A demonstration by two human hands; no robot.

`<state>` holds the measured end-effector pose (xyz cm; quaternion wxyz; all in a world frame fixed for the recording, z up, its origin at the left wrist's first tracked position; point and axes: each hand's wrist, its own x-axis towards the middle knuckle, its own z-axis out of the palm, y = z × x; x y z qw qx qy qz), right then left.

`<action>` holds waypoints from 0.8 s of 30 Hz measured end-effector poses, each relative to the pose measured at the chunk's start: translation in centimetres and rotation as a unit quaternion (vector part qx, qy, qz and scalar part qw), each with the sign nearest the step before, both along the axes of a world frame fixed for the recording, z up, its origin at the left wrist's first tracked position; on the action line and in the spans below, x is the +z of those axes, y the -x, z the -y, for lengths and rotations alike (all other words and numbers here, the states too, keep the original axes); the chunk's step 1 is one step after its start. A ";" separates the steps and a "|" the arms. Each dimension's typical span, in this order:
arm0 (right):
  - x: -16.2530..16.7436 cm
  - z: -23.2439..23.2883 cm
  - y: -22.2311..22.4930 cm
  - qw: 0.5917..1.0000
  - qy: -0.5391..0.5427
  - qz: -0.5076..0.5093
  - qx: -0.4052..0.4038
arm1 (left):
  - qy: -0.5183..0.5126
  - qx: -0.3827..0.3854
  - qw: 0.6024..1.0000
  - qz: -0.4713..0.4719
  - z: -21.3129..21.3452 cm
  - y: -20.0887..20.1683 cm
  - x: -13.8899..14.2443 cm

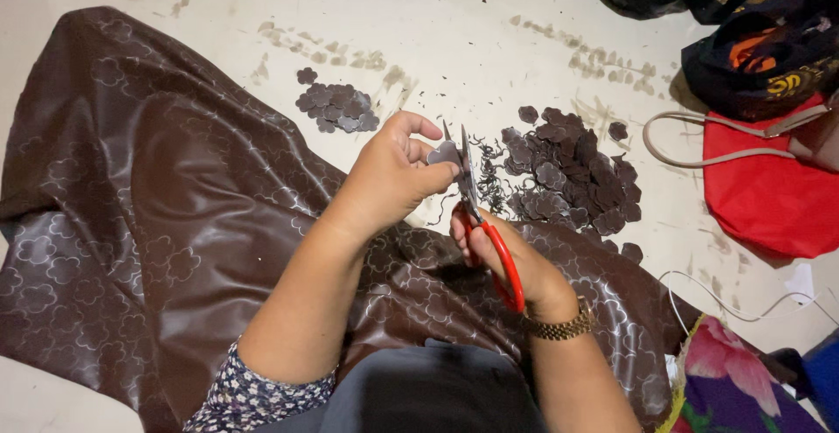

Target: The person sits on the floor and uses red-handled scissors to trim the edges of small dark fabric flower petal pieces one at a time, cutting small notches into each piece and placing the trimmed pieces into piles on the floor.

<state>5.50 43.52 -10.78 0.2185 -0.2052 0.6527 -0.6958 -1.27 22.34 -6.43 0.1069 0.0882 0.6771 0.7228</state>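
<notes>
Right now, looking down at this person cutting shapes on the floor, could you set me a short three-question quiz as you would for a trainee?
1. True or false: the right hand works the red-handled metal scissors.
2. What does the left hand pinch at the blades?
A. a red cloth bag
B. a small dark brown flower-shaped fabric piece
C. a gold wristwatch
3. Fill in: the larger heap of cut brown flower pieces lies on the pale floor to the ____ of the scissors in the picture.

Key: 1 true; 2 B; 3 right.
</notes>
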 end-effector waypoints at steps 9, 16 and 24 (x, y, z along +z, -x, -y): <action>0.5 -0.3 0.1 0.999 -0.034 -0.020 -0.014 | -0.004 0.009 1.000 0.013 -0.1 0.1 0.0; 0.5 -0.4 0.3 0.995 -0.079 -0.048 -0.033 | -0.036 0.001 0.999 0.015 -0.2 0.3 -0.3; 0.0 -0.4 0.4 0.993 -0.095 -0.063 -0.027 | 0.012 -0.004 1.000 0.017 0.1 -0.3 0.6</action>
